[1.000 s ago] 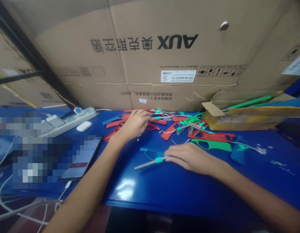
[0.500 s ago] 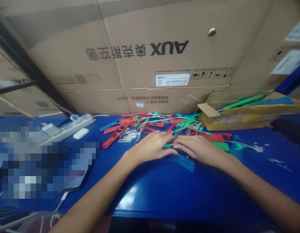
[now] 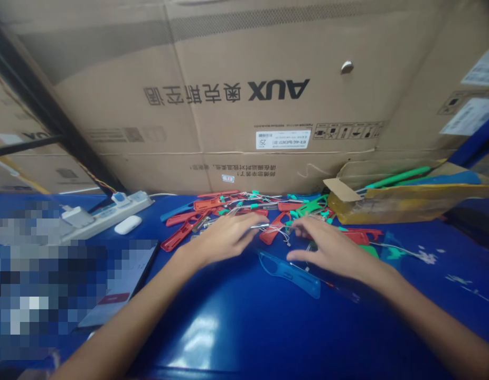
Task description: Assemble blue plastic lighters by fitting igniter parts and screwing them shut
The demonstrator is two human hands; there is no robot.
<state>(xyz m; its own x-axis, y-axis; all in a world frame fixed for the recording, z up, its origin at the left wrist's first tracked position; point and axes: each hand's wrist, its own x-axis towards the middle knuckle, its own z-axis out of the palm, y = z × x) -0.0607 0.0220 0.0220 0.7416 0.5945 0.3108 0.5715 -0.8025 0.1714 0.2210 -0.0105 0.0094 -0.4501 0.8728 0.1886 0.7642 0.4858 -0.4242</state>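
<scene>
My left hand (image 3: 224,237) is at the near edge of a pile of parts, its fingers closed around a thin silver rod (image 3: 260,226) that sticks out past the fingertips. White wires (image 3: 279,232) lie just beyond the rod. My right hand (image 3: 327,245) is held over the right part of the pile, thumb stretched out and apart from the curled fingers. Below and between the hands, a translucent blue plastic gun-shaped piece (image 3: 294,274) lies on the blue table. Red plastic gun-shaped pieces (image 3: 185,232) and a green one (image 3: 310,205) lie in the pile.
An open cardboard box (image 3: 387,203) with green and blue pieces stands at right. A power strip (image 3: 110,214), a white earbud case (image 3: 128,225) and a tablet (image 3: 113,295) are at left. A large carton (image 3: 228,132) forms the back. White scraps (image 3: 462,282) lie at right.
My hands were together over the blue piece and have moved apart, left hand leftward, right hand slightly right. More of the blue piece shows now. The view has shifted slightly.
</scene>
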